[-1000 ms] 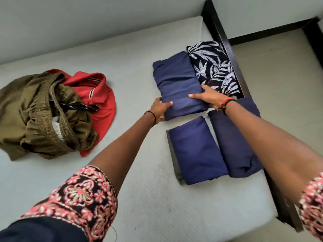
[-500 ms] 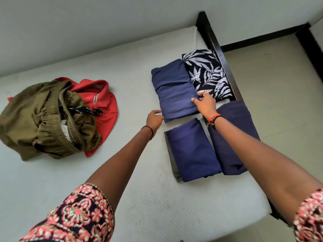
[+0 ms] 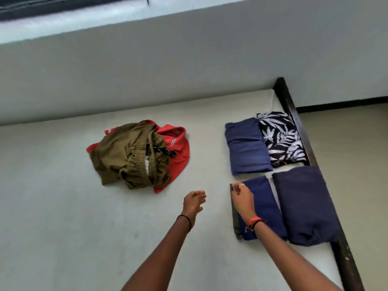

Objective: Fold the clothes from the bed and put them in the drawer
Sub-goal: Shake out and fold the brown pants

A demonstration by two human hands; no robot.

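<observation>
Several folded garments lie at the bed's right side: a blue one (image 3: 247, 147), a leaf-print one (image 3: 280, 138), a navy one (image 3: 265, 204) on an olive piece, and a dark navy one (image 3: 304, 204). An unfolded olive garment (image 3: 128, 158) is heaped over a red polo shirt (image 3: 178, 148) in the middle of the bed. My left hand (image 3: 193, 201) hovers above the mattress with loosely curled fingers, holding nothing. My right hand (image 3: 242, 199) is over the near navy fold's left corner, empty as far as I can see.
The white mattress (image 3: 63, 206) runs along a grey wall. A dark wooden bed frame rail (image 3: 294, 108) borders the right side, with beige floor (image 3: 352, 164) beyond it. No drawer is in view.
Both hands have let go of the blue folded garment and pulled back toward me. The view has tilted up and shifted, so the heap sits nearer the centre.
</observation>
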